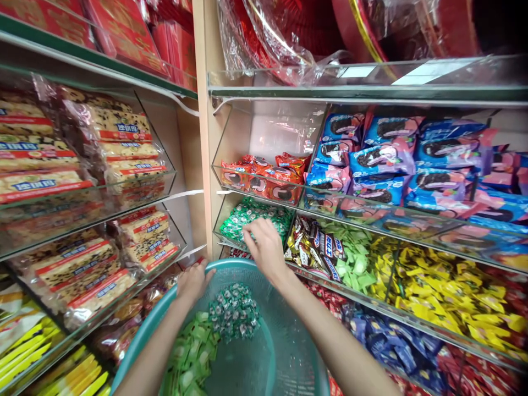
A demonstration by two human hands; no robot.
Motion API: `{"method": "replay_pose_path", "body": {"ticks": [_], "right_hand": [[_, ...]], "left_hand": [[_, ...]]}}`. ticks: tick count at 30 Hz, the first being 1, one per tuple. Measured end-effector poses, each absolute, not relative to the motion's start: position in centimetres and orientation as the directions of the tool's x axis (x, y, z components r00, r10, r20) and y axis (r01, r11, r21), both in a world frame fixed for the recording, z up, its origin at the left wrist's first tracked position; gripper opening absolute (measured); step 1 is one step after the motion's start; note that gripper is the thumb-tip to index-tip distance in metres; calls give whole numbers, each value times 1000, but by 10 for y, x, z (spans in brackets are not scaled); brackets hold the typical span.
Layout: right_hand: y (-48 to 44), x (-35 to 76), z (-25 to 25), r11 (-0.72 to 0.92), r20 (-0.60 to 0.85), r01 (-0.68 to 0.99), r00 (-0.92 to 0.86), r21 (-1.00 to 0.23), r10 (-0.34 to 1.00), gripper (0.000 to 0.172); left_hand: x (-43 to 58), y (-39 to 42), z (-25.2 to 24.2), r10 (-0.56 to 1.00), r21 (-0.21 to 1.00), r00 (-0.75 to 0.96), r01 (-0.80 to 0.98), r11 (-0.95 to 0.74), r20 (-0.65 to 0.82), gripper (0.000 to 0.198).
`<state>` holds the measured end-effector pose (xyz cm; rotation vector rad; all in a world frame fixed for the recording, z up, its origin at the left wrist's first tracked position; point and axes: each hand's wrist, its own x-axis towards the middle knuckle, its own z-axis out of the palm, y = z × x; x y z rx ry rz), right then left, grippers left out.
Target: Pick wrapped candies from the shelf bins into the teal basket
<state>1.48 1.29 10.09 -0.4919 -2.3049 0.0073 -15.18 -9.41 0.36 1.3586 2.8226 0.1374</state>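
A large teal plastic basket (231, 266) holds dark green wrapped candies (235, 312) and light green packets (193, 352). My left hand (193, 283) grips the basket's rim at its far left side. Above the far rim, my right hand (266, 247) is raised in front of a clear bin of green candies (237, 217). Its fingers are bent and partly spread, with nothing visible between them.
Clear bins at right hold red packets (284, 179), blue cookie packs (381, 157), chocolate bars (325, 245) and yellow candies (445, 286). Packaged pastries (124, 137) fill the left shelves. A wooden post (203, 137) divides the shelves; a glass ledge (363, 93) crosses above.
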Motion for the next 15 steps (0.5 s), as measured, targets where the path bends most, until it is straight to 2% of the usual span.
{"method": "replay_pose_path", "body": {"ticks": [2, 5, 10, 13, 15], "right_hand": [[-2, 18, 79, 936, 658, 224, -666, -272, 350, 21], [-11, 14, 36, 878, 529, 103, -763, -467, 370, 12], [7, 2, -21, 579, 250, 144, -800, -802, 545, 8], [18, 3, -36, 389, 139, 144, -777, -910, 613, 5], [20, 5, -42, 344, 119, 136, -772, -929, 625, 3]], "left_hand": [[-151, -94, 4, 781, 86, -624, 780, 620, 33, 39], [-150, -94, 4, 780, 83, -625, 779, 621, 28, 39], [-151, -95, 1, 778, 72, -627, 778, 625, 24, 38], [-153, -96, -1, 779, 86, -627, 777, 623, 20, 40], [-154, -97, -2, 780, 97, -625, 778, 621, 20, 40]]}}
